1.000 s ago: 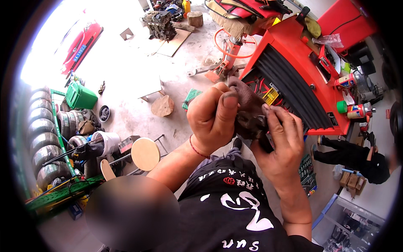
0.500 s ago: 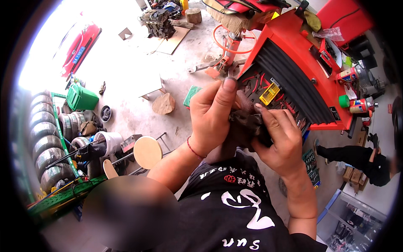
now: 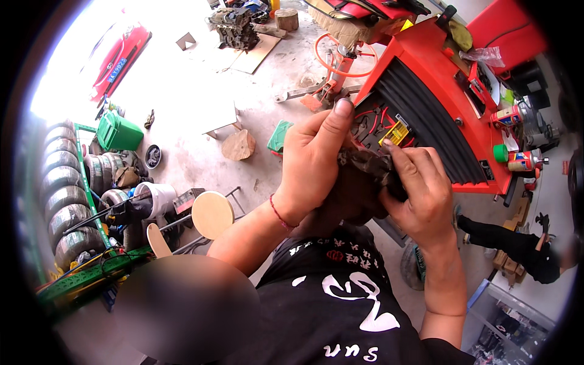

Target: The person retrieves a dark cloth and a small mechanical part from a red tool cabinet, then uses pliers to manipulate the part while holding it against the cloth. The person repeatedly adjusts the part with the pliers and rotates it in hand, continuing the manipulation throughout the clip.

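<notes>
A dark, crumpled piece of cloth-like material [image 3: 368, 167] is bunched between my two hands in front of my chest. I cannot tell whether it is a rag or a glove. My left hand [image 3: 311, 158] is closed on its left side, with the thumb pointing up. The fingers and thumb of my right hand [image 3: 423, 188] pinch its right edge. Just beyond my hands is an open drawer holding red-handled pliers [image 3: 368, 120] and a yellow plastic case [image 3: 395, 132]. My palms and the underside of the material are hidden.
A red tool cabinet [image 3: 420, 45] with a black ribbed panel [image 3: 426, 115] stands ahead right, with spray cans [image 3: 506, 115] on it. Stacked tyres [image 3: 70, 213], a green bin [image 3: 118, 132] and a round-seated stool [image 3: 213, 215] are left. Another person [image 3: 505, 240] is at right.
Both hands and the dark material have shifted slightly right, and my right hand sits a little farther from my left. The whole view has moved slightly as well.
</notes>
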The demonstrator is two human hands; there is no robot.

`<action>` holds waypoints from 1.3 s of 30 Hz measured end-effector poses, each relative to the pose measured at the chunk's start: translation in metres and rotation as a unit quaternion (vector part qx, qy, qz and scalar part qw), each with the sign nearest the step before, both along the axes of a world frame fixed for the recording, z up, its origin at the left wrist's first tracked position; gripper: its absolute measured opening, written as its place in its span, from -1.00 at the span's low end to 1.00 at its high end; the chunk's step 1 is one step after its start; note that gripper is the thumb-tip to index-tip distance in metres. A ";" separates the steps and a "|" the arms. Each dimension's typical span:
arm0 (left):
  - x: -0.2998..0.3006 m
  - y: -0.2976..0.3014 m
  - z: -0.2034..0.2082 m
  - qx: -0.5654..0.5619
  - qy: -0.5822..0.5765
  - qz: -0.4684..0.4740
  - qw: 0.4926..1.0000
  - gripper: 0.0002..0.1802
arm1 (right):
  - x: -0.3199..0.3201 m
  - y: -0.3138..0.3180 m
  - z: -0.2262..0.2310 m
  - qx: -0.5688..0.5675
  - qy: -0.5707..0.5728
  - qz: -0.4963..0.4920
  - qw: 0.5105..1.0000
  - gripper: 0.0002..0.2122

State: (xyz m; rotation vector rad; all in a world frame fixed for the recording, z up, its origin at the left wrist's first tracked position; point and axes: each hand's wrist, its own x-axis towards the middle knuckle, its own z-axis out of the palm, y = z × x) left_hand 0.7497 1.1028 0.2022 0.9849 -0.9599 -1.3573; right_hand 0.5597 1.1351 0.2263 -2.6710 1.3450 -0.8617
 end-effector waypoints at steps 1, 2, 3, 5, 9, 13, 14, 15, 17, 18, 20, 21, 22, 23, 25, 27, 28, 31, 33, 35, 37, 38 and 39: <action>0.002 -0.001 0.000 0.003 -0.011 -0.008 1.000 -0.49 | -0.002 -0.001 -0.002 0.005 -0.002 0.010 1.000 -0.38; 0.004 -0.002 0.000 0.006 -0.022 -0.015 1.000 -0.48 | -0.002 -0.003 -0.002 0.007 -0.008 0.015 1.000 -0.39; 0.005 -0.003 0.000 0.020 -0.027 -0.026 0.999 -0.48 | -0.003 -0.003 -0.002 0.010 -0.014 0.018 1.000 -0.40; 0.008 -0.006 0.004 0.048 -0.038 -0.049 0.997 -0.47 | -0.004 -0.004 -0.004 0.029 -0.035 0.034 0.998 -0.42; 0.015 -0.014 0.004 0.040 -0.078 -0.142 0.986 -0.39 | -0.005 -0.002 -0.007 0.133 -0.110 0.049 0.984 -0.49; 0.008 -0.014 -0.004 0.000 0.020 -0.115 0.993 -0.37 | -0.001 0.001 -0.017 0.156 -0.187 -0.016 0.970 -0.55; 0.004 -0.010 -0.003 -0.006 0.076 -0.094 0.993 -0.38 | 0.000 0.002 -0.014 0.160 -0.187 -0.042 0.968 -0.55; -0.002 -0.007 -0.006 -0.052 0.034 -0.062 0.996 -0.40 | 0.003 0.004 -0.010 0.164 -0.187 -0.068 0.966 -0.55; -0.005 -0.002 -0.008 -0.055 0.033 -0.095 0.993 -0.40 | 0.010 0.004 -0.011 0.110 -0.173 -0.077 0.976 -0.55; -0.006 0.000 -0.009 -0.056 0.031 -0.112 0.992 -0.40 | 0.010 0.004 -0.013 0.114 -0.171 -0.072 0.976 -0.54; -0.008 -0.002 -0.005 0.024 0.074 -0.099 0.992 -0.41 | 0.010 0.005 -0.014 0.122 -0.167 -0.061 0.977 -0.54; -0.006 -0.002 -0.005 0.075 0.104 -0.122 0.984 -0.39 | 0.010 0.004 -0.011 0.159 -0.192 -0.036 0.968 -0.55; -0.005 -0.003 -0.004 0.126 0.134 -0.143 0.972 -0.38 | 0.007 0.003 -0.013 0.188 -0.204 -0.024 0.960 -0.55; -0.003 -0.002 -0.002 0.142 0.133 -0.153 0.969 -0.40 | 0.003 0.002 -0.015 0.217 -0.216 -0.012 0.952 -0.56; -0.002 -0.001 0.005 0.170 0.130 -0.173 0.961 -0.43 | -0.004 -0.002 -0.020 0.260 -0.237 0.017 0.936 -0.57; -0.001 -0.002 0.011 0.200 0.121 -0.197 0.952 -0.44 | -0.010 -0.005 -0.024 0.291 -0.255 0.052 0.921 -0.58; 0.000 -0.002 0.012 0.215 0.117 -0.209 0.947 -0.44 | -0.013 -0.008 -0.024 0.288 -0.241 0.062 0.925 -0.58; 0.010 -0.009 0.000 0.145 0.164 -0.317 0.923 -0.54 | -0.016 -0.012 -0.020 0.240 -0.199 0.089 0.946 -0.57; 0.011 -0.007 0.007 0.171 0.147 -0.323 0.919 -0.52 | -0.015 -0.014 -0.019 0.152 -0.167 0.105 0.968 -0.56; 0.011 -0.003 0.009 0.192 0.166 -0.328 0.910 -0.51 | -0.020 -0.024 -0.019 0.034 -0.122 0.097 0.987 -0.56; 0.005 0.001 0.008 0.204 0.219 -0.341 0.891 -0.50 | -0.025 -0.026 -0.020 -0.022 -0.105 0.096 0.990 -0.51; 0.002 0.006 0.014 0.188 0.154 -0.302 0.922 -0.46 | -0.023 -0.024 -0.020 0.012 -0.119 0.081 0.990 -0.48; 0.001 0.006 0.010 0.164 0.130 -0.256 0.944 -0.43 | -0.018 -0.023 -0.019 0.043 -0.133 0.067 0.988 -0.46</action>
